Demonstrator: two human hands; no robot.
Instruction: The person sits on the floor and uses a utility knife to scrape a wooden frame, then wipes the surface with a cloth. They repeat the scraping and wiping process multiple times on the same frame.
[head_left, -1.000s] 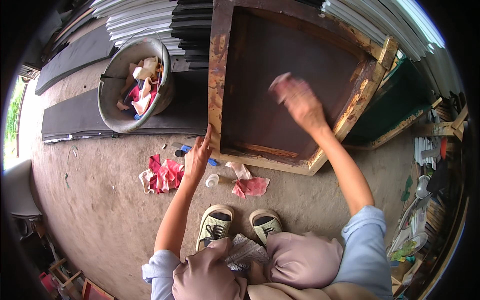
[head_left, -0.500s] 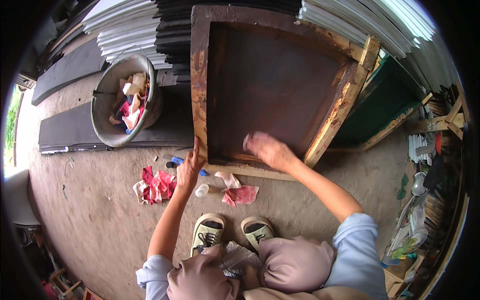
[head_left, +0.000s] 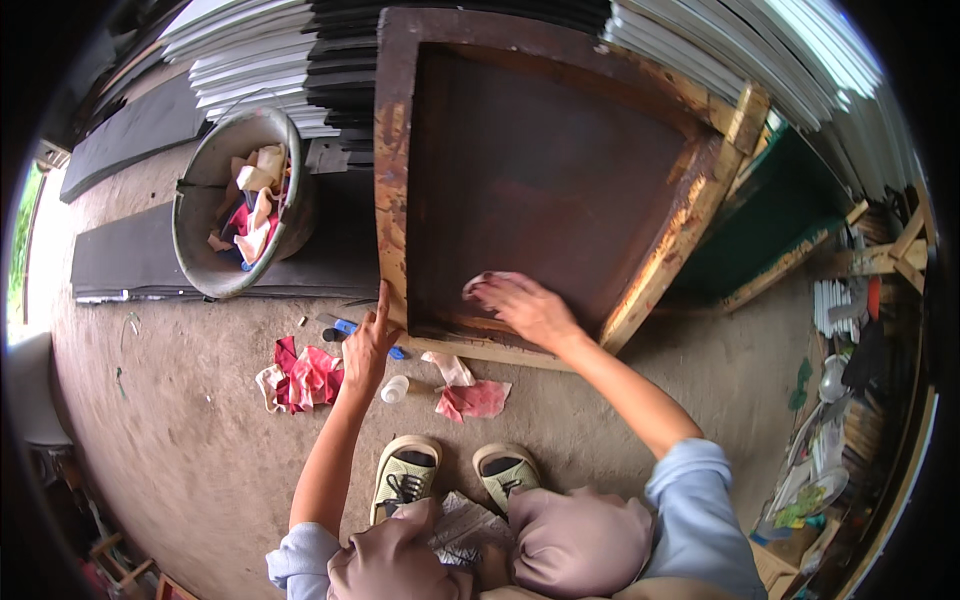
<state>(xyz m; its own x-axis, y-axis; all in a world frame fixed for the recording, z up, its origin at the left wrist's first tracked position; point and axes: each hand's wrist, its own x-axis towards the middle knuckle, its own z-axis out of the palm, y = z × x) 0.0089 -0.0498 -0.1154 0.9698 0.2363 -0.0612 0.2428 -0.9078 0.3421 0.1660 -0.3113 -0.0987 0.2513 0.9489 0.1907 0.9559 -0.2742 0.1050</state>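
Note:
A large screen frame (head_left: 393,200) with wooden bars and a dark brown sheet stretched inside leans in front of me, its lower bar near the floor. My left hand (head_left: 368,348) grips the frame at its lower left corner, index finger stretched up along the side bar. Inside the frame, my right hand (head_left: 535,312) presses a crumpled pinkish-white rag (head_left: 478,284) against the lower part of the dark sheet. Its palm covers most of the rag. Below the frame lie a pink-stained cloth (head_left: 474,400), a small clear bottle (head_left: 396,389) and a bunched red-and-white rag (head_left: 308,377).
A grey bucket (head_left: 183,240) of cloth scraps stands on black sheets (head_left: 125,255) at left. White sheets (head_left: 245,75) are stacked behind. A second frame with a green sheet (head_left: 770,225) leans at right. A blue-handled tool (head_left: 345,327) lies near my left hand.
My right hand has slid slightly left with the rag across the dark sheet. The left hand keeps its place on the frame; the whole view has shifted a little.

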